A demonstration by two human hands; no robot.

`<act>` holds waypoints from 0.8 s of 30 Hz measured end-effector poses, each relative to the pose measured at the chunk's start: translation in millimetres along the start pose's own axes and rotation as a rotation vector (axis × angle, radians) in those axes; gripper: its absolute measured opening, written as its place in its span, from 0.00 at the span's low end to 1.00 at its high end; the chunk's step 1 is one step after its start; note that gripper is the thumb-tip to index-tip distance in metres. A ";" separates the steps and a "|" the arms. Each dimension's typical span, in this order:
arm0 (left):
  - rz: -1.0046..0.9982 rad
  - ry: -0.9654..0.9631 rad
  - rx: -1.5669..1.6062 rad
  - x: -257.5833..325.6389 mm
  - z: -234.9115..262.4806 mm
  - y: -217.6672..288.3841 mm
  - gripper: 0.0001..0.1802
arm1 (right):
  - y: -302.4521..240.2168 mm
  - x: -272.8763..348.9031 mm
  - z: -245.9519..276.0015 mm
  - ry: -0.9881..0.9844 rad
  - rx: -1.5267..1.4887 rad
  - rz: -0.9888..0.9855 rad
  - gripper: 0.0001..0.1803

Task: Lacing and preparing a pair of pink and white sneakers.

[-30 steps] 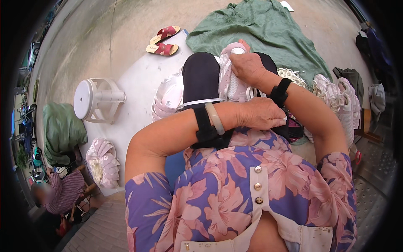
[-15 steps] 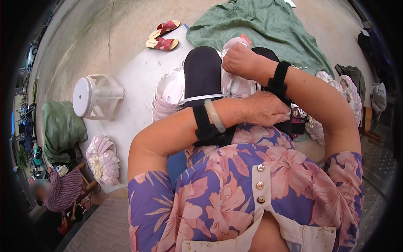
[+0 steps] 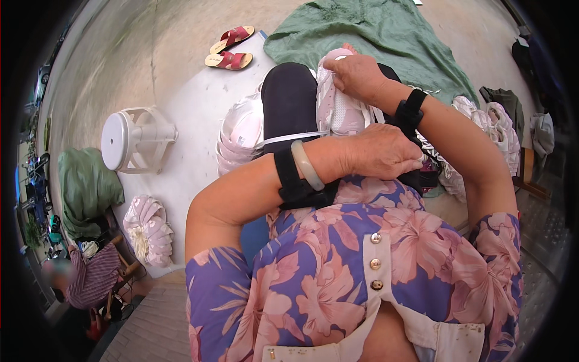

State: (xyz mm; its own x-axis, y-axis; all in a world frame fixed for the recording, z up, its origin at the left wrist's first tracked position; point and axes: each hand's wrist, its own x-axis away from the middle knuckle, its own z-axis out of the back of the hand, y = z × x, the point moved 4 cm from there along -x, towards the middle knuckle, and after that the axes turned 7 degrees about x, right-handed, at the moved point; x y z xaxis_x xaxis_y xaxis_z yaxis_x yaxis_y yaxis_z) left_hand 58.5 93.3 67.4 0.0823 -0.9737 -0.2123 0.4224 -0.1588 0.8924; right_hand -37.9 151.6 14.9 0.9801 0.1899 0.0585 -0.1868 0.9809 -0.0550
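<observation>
A pale pink shoe upper [image 3: 339, 107] lies across my lap, between my knees in black trousers [image 3: 289, 99]. My right hand [image 3: 357, 75] grips its far end, fingers curled over the top. My left hand [image 3: 381, 151] reaches across my body and presses down near the shoe upper's close end, fingers bent; what it pinches is hidden. Both wrists carry black bands, and the left also wears a pale green bangle [image 3: 306, 166].
A stack of pink shoe uppers [image 3: 241, 136] sits left of my knee, another bundle [image 3: 148, 229] lower left, more [image 3: 491, 123] at right. A white plastic stool [image 3: 129, 139] lies tipped over. Red sandals [image 3: 229, 49], green cloth [image 3: 386, 33]. A seated person [image 3: 84, 280] at lower left.
My right hand has shifted along the far end of the pink shoe upper and settled on top of it. My left hand has stayed near my waist.
</observation>
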 end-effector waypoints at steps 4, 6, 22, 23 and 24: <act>-0.020 0.010 -0.019 -3.0 -1.1 3.8 0.12 | -17.4 -7.0 -5.0 -0.238 0.420 0.466 0.05; -0.033 0.011 -0.052 -3.8 0.6 7.7 0.12 | -19.7 -11.9 -5.7 -0.242 0.495 0.499 0.04; -0.113 -0.015 -0.226 8.7 7.4 21.9 0.07 | 41.4 23.9 1.5 0.151 -0.353 -0.033 0.11; -0.060 -0.041 -0.204 8.5 6.3 19.3 0.08 | 34.1 31.2 4.1 0.213 -0.186 0.026 0.09; -0.060 -0.048 -0.204 7.2 6.4 20.2 0.08 | 29.9 33.2 8.0 0.216 -0.188 0.021 0.09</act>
State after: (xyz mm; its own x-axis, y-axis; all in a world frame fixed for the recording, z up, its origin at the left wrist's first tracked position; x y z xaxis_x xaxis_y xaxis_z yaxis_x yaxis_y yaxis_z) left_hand 61.8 82.0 86.4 0.0104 -0.9709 -0.2395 0.5999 -0.1856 0.7783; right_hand -11.5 187.5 23.2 0.9717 0.1766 -0.1570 -0.2109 0.9478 -0.2393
